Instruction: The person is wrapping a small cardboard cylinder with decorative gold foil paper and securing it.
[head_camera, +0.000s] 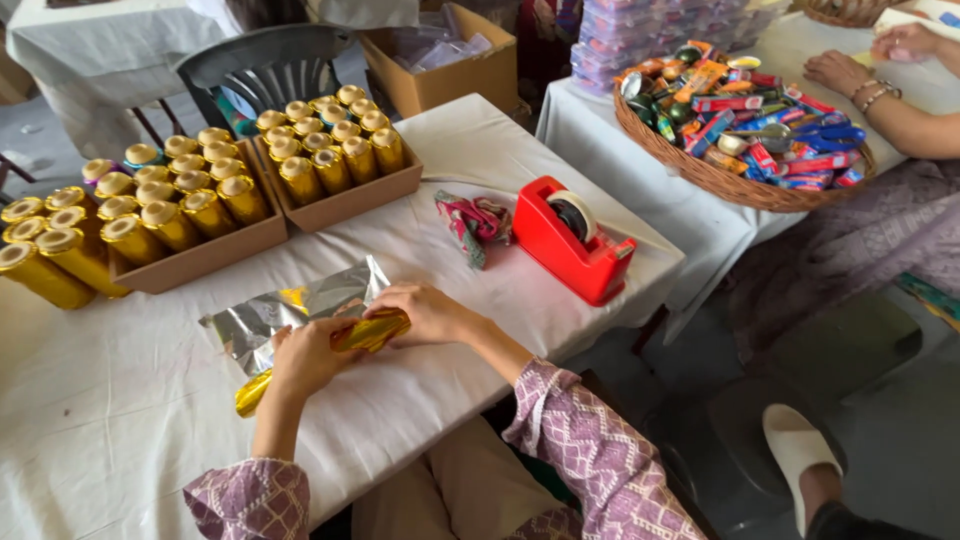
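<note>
Lower centre of frame: left hand (305, 357) and right hand (428, 313), fingers clamped on long gold foil-wrapped cylinder (340, 345), beside crinkled silver foil sheet (290, 310).

Middle of the gold roll (372, 333) hidden under the left hand (305, 357) and right hand (432, 312); only both ends showing. Silver foil sheet (290, 312) partly covered by those hands at 5 o'clock. Gold tubes (40, 270) at 9 o'clock cut off by the frame edge. Second person's hands (840, 70) at 2 o'clock cropped at the edge. Labels on items in the wicker basket (730, 185) too small to tell. Stacked clear boxes (650, 25) clipped at 12 o'clock.
</note>
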